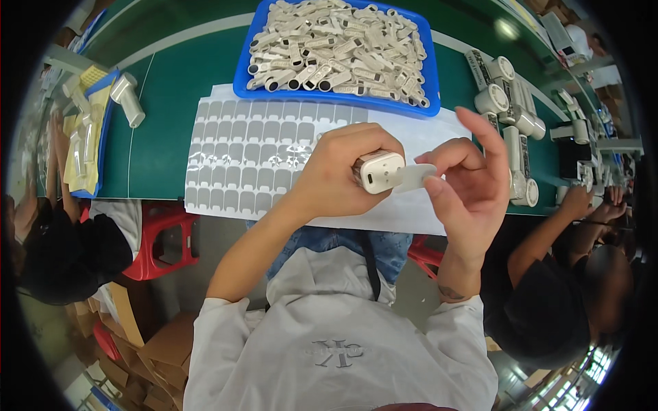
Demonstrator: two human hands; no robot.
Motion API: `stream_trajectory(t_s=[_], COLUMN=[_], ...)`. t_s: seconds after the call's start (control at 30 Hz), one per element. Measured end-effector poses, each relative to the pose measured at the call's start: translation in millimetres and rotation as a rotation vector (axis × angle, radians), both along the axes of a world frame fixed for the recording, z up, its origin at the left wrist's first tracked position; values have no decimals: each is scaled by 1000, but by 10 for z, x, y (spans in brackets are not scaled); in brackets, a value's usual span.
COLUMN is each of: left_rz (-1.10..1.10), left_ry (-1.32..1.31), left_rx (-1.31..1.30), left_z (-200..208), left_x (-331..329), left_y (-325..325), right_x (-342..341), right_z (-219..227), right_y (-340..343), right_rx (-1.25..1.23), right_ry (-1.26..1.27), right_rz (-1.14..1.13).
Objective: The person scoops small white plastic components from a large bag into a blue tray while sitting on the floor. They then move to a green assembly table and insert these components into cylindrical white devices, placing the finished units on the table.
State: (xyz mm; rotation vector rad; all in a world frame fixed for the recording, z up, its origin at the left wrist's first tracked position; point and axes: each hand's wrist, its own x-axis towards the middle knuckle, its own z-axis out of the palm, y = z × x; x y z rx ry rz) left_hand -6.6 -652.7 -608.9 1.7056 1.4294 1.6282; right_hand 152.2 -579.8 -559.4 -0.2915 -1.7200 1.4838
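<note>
My left hand (343,168) is wrapped round a white handheld device (381,172), whose rounded end faces up with a small dark slot in it. The rest of its body is hidden in my palm. Between thumb and index finger, my right hand (473,181) pinches a pale, thin, round-edged sticker (412,178). The sticker's left edge meets the device's end or overlaps it; I cannot tell whether it is stuck there. Beneath both hands lies a white sheet (439,130) with rows of grey rounded stickers (232,152), some with glossy reflections.
A blue tray (239,79) heaped with small white plastic parts (336,48) stands beyond the sheet. Several white devices (492,99) lie at the right on the green table (161,137). One white device (128,101) lies left, beside a blue-edged tray (103,154). Co-workers sit on both sides.
</note>
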Motion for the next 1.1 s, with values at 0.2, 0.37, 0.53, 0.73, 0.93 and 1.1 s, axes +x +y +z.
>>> stream_trajectory(t_s=[0.2,0.37,0.53,0.73,0.93,1.1], left_rz=[17,33,28,63,53,35], left_ry=[4,35,46,6,13,37], left_rx=[85,104,92,87,94,107], left_z=[-51,-79,-68,-78,-79,-76], left_x=[-7,5,-2,32,23,20], left_y=[55,59,52,63,67,63], right_x=[-102,-110,-107,-108,-119,-122], right_z=[-122,-106,-71,-86,-86,-97], right_y=[-32,-62,-65,-65,-63,-67], right_rx=[114,92,85,96,104,126], right_ry=[11,-6,-26,-30,-33,-30], right_rz=[32,46,52,57,46,31])
